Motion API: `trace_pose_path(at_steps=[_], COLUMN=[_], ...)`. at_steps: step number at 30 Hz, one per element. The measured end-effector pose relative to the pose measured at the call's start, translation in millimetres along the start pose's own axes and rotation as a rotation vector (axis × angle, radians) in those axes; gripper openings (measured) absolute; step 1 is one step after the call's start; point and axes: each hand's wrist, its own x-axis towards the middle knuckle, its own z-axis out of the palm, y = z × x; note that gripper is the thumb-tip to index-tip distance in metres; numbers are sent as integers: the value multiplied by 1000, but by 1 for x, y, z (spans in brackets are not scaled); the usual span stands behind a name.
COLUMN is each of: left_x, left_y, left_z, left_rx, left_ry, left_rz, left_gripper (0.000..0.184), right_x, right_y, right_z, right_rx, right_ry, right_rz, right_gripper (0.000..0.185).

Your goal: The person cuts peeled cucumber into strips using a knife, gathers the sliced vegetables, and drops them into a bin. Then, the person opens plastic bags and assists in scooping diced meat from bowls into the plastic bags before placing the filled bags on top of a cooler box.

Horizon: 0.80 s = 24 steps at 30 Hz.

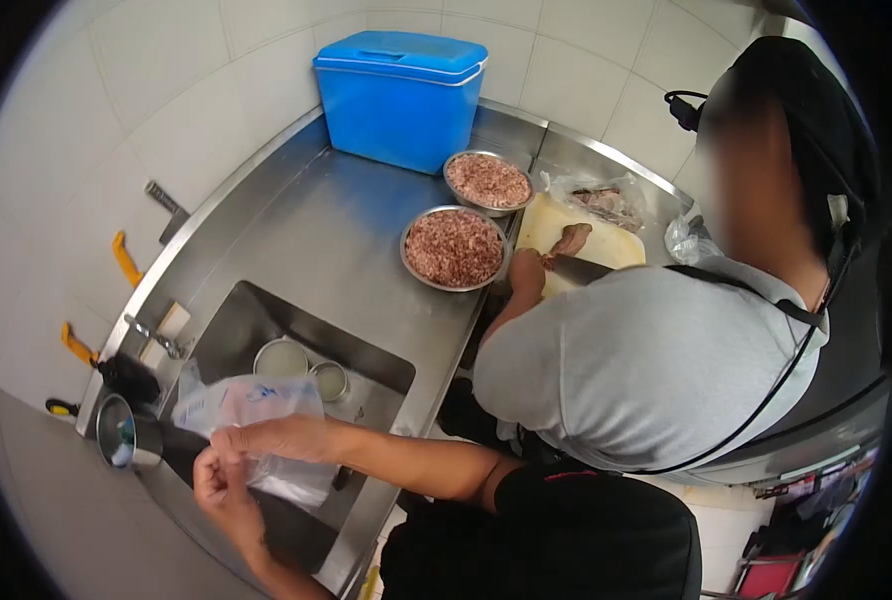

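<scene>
Over the sink (366, 352) hangs a clear plastic bag (291, 400) with blue print; something pinkish shows faintly through it. My right hand (276, 438) reaches across the bag, its fingers closed at the bag's edge. Just below and touching it, my left hand (228, 488) is also closed, fingertips pinched together at the same spot. The fingers partly hide what they pinch, but the bag's plastic runs up to them. Behind the bag, two round metal containers (281, 358) with cloudy liquid sit in the sink.
A co-worker in a grey shirt (646, 370) holds a knife (578, 268) at meat on a cutting board (616, 245). Two bowls of minced meat (454, 248) and a blue cooler (401, 105) stand on the steel counter. A faucet (156, 337) and metal cup (126, 435) are at left.
</scene>
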Motion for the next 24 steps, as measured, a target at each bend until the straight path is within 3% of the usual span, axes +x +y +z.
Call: trace_pose_path(at_steps=[1,3,4,6,7,8,9,11,13,15,19,21,23,24], left_x=[6,22,30,49,62,71,73,73,91,102,108,111,104,100], left_y=[-6,-15,-21,-49,-74,-85,-61,-19,-46,-21,10,21,40,49], left_z=[-10,-39,-51,-103,-153,-176,-149,-99,-135,-106,-75,-72,-51,-38], left_rx=[9,-311,-449,-571,-844,-1116,-1110,-786,-905,-601,-405,-59,-10,31], left_ry=[15,124,201,263,209,153,146,381,-156,339,362,457,424,397], left_rz=[-71,-177,-179,-192,-213,-231,-238,-178,-90,-68,32,145,184,216], left_gripper=[19,21,25,28,31,35,35,38,41,44,46,46,40,34], right_x=[4,6,5,5,6,3,0,-4,-14,-24,-43,-56,-65,-65], right_y=[-4,-30,-47,-54,-58,-73,-79,-85,-100,-116,-163,-180,-188,-189], right_z=[-8,-16,-28,-49,-57,-55,-66,-77,-81,-87,-82,-65,-53,-48], right_rx=[-8,-469,-739,-847,-956,-898,-889,-751,-780,-804,-1034,-1055,-1228,-1233], right_ry=[4,181,204,307,395,570,620,642,680,714,502,409,349,333], right_rz=[-16,-181,7,-95,-187,-126,-83,-115,-83,-54,-93,-54,-276,-290], right_gripper=[31,26,20,19,19,18,20,21,21,21,29,36,59,59])
